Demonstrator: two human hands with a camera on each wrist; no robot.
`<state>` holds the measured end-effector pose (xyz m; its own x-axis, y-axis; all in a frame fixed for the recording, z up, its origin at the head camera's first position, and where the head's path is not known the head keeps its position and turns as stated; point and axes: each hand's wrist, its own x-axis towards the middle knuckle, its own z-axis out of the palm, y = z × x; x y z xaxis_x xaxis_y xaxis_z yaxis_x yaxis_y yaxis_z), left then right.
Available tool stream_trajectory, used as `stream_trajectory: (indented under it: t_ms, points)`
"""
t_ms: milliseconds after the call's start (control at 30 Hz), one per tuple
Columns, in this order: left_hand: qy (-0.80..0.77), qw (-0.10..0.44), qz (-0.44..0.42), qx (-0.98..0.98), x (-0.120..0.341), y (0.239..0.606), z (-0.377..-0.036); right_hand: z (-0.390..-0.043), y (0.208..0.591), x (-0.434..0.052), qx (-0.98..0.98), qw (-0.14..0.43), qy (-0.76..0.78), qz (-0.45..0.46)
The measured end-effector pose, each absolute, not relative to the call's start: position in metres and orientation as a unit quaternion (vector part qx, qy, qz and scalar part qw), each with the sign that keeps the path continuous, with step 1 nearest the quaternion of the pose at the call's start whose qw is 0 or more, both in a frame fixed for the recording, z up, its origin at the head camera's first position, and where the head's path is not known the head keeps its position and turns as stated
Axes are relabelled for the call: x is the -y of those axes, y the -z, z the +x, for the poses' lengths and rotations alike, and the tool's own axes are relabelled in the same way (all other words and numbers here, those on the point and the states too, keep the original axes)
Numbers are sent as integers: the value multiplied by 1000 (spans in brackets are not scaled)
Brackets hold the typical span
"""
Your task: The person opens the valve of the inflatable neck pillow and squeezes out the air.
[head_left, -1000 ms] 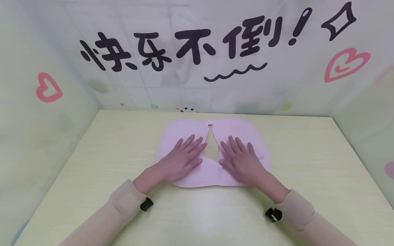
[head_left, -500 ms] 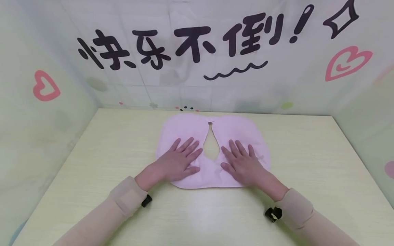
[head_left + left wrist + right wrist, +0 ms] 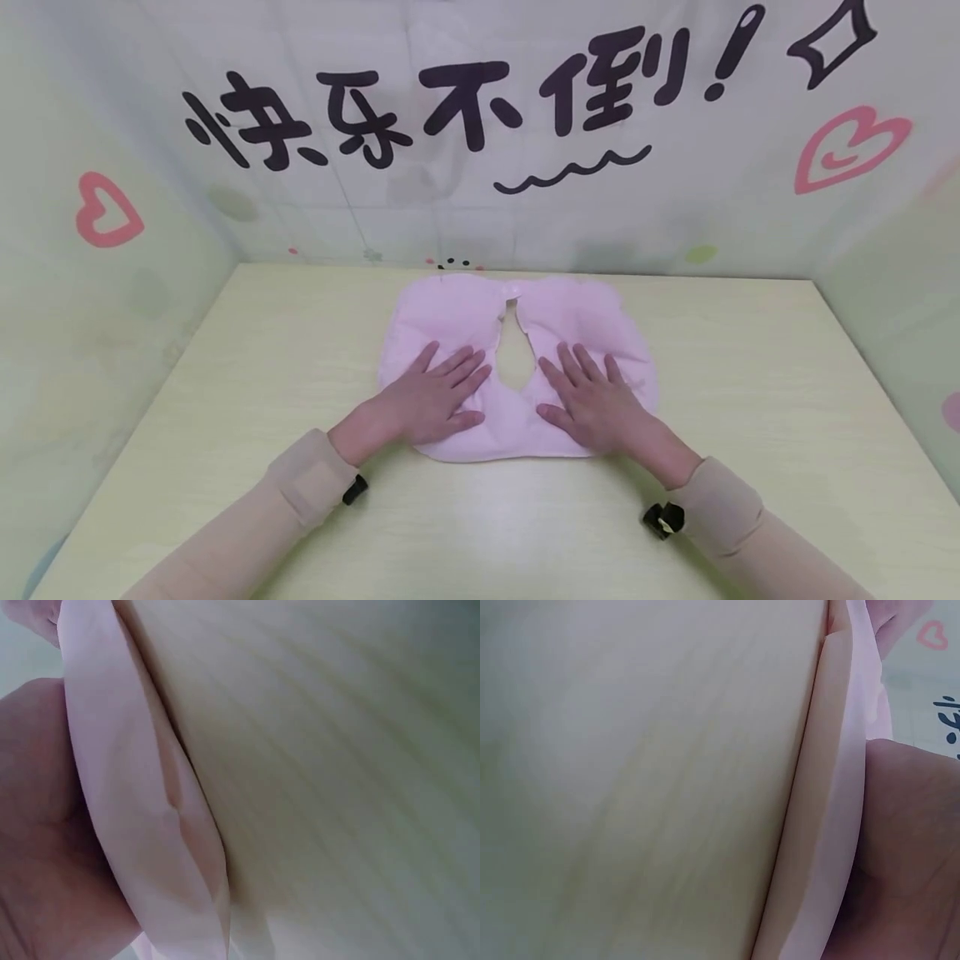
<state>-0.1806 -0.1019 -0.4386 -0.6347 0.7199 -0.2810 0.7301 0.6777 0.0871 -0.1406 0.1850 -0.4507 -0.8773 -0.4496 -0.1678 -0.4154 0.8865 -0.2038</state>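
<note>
A soft pink cloth pad lies near the back of the table, with rounded corners and a drop-shaped opening in its middle. Its two far lobes meet at a narrow join behind that opening. My left hand rests on its left half, fingers straight and spread. On the right half lies my right hand, also flat with fingers extended. Both thumbs point inward below the opening. Creases run across the pad around the hands. In the wrist views, the pad's near edge shows as a thick, folded rim beneath each palm.
The pale wood-grain table spreads around the pad. A white printed backdrop with black characters stands right behind the table's far edge, and similar panels close off both sides. Dark wrist devices hang under the sleeves.
The hands have slid slightly toward the body, the left also a little leftward. The pad's far part looks puffier and more wrinkled, and the opening looks shorter and wider.
</note>
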Motion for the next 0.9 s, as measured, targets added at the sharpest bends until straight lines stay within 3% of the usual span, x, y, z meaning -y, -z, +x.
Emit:
stream_trajectory:
  t_ms: [267, 600, 900]
  points:
    - [-52, 138, 393, -908, 99, 434, -181, -141, 450, -188, -959, 113, 153, -210]
    - [-34, 40, 501, -864, 90, 416, -136, -104, 431, -173, -936, 26, 160, -313]
    - [5, 107, 494, -863, 97, 427, -119, -74, 449, -167, -933, 37, 106, -342]
